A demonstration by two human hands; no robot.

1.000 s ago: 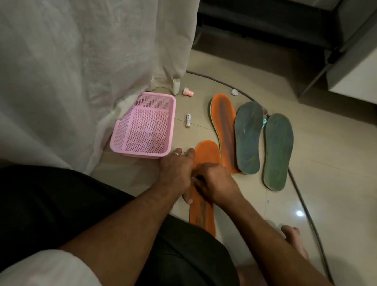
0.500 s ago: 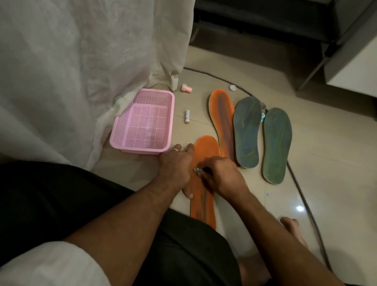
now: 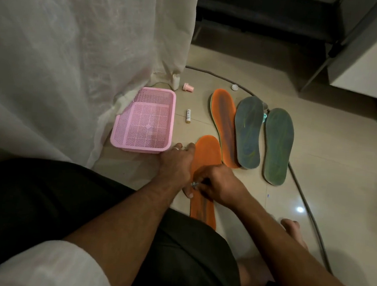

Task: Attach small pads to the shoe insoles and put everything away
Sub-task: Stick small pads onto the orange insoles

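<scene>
An orange insole [image 3: 207, 154] lies on the floor in front of me, its middle covered by both hands. My left hand [image 3: 177, 164] rests flat on the insole's left edge and presses it down. My right hand [image 3: 217, 184] pinches a small greyish pad [image 3: 194, 184] against the insole's middle. A second orange insole [image 3: 225, 123] and two grey-green insoles [image 3: 248, 130] [image 3: 277, 144] lie side by side further back. A pink mesh basket [image 3: 124, 134], with nothing in it, stands on the left.
A small white tube [image 3: 188, 115] lies between the basket and the insoles. A pink cap [image 3: 188, 87] and a white round cap [image 3: 234, 87] sit further back. A grey cable [image 3: 302, 195] curves along the floor on the right. White curtain [image 3: 76, 51] hangs left; my bare foot [image 3: 294, 231] is lower right.
My right hand has shifted slightly down and left along the insole with the small pad. The left hand has stayed pressed on the insole's edge.
</scene>
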